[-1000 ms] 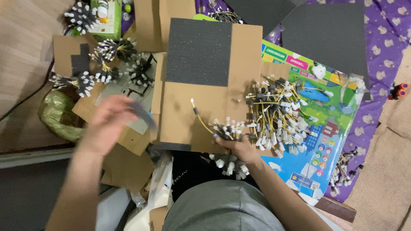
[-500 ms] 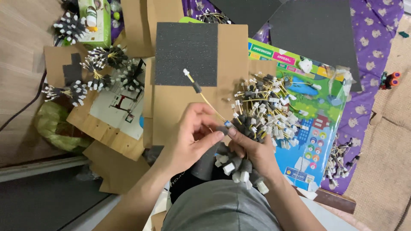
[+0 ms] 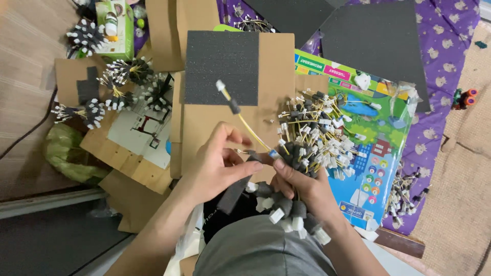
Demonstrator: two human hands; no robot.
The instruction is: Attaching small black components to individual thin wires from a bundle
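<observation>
My right hand [image 3: 302, 186] grips a bundle of yellow wires with white plugs and black foam sleeves [image 3: 286, 209]. One wire [image 3: 240, 115] sticks up and left from the bundle, ending in a white plug with a black sleeve below it. My left hand [image 3: 220, 166] pinches a dark grey foam strip [image 3: 236, 191] right beside the bundle, thumb touching the right hand's fingers. A loose pile of the same wires [image 3: 317, 135] lies just beyond my right hand on the cardboard and the colourful poster.
A black foam sheet [image 3: 221, 59] lies on brown cardboard [image 3: 276, 61] ahead. Finished wire bundles [image 3: 128, 84] sit at the left near a green box [image 3: 116, 30]. More foam sheets [image 3: 376, 48] cover a purple cloth; another wire heap [image 3: 406, 197] lies at right.
My left hand swung in from the left side to meet the right hand at the bundle and now pinches the foam strip. The single wire still points up-left.
</observation>
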